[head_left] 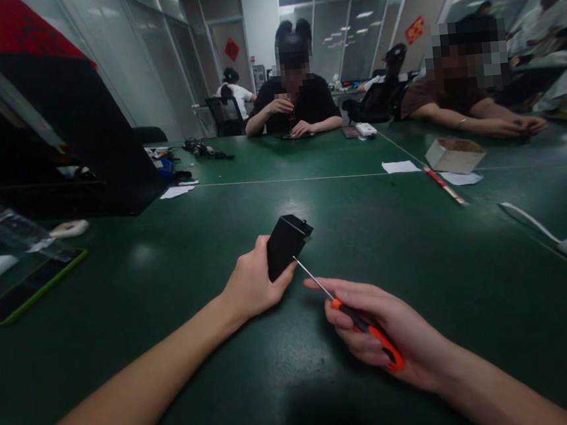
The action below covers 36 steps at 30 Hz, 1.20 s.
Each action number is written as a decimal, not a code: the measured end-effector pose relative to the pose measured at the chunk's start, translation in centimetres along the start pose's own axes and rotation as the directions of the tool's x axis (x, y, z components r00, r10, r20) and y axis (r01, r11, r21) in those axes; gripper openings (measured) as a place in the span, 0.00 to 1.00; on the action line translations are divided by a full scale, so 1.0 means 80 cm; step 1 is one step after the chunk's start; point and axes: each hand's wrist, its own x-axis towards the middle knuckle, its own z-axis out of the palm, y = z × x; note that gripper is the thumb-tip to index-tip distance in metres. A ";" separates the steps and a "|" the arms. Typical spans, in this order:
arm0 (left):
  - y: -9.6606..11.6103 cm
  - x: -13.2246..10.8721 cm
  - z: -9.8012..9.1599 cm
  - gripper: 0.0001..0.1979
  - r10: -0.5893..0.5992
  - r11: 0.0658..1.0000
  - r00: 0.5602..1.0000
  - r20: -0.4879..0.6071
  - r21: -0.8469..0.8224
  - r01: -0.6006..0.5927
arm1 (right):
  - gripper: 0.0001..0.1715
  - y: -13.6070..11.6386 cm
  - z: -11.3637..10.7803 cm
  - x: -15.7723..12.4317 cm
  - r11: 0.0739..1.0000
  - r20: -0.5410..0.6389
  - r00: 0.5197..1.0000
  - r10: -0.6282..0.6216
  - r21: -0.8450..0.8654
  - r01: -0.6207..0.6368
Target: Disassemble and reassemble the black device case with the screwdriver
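My left hand (254, 281) is wrapped round a black box-shaped device (283, 244), tilted above the green table (203, 378). A small dark piece juts out at the device's far right corner. In my right hand (382, 323) lies a screwdriver (368, 331) with an orange and black handle and a thin metal shaft. Its shaft points up and left, and the tip meets the near right edge of the device, or lies just in front of it; I cannot tell which. My right index finger stretches along below the shaft.
A phone with a green edge (32, 287) and a large black panel (83, 137) are at the left. Farther right stand a small open box (454, 156) and a red-and-white stick (444, 185). Cables (206, 148) lie at the back; co-workers (298, 99) sit across the table.
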 end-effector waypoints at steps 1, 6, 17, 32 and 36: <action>-0.001 0.000 0.000 0.18 0.008 1.000 1.000 -0.003 0.015 -0.008 | 0.20 -0.001 -0.002 -0.001 1.000 0.027 1.000 0.003 0.028 -0.003; -0.002 0.001 0.000 0.20 0.029 0.996 1.000 -0.006 0.087 -0.028 | 0.22 -0.001 -0.008 0.002 0.992 -0.014 0.998 -0.057 -0.116 0.055; 0.010 -0.003 0.007 0.21 -0.108 0.994 0.994 0.017 -0.007 0.108 | 0.29 0.009 -0.031 0.003 -0.441 0.432 0.720 -0.542 -0.876 0.194; 0.025 0.008 0.022 0.16 -0.356 -0.306 0.761 0.543 -0.837 0.454 | 0.23 -0.003 -0.035 0.005 -0.484 0.368 0.756 -0.540 -0.871 0.079; 0.025 0.009 0.026 0.18 -0.410 -0.255 0.777 0.478 -0.878 0.405 | 0.24 0.001 -0.029 0.005 -0.623 0.381 0.789 -0.482 -0.782 -0.003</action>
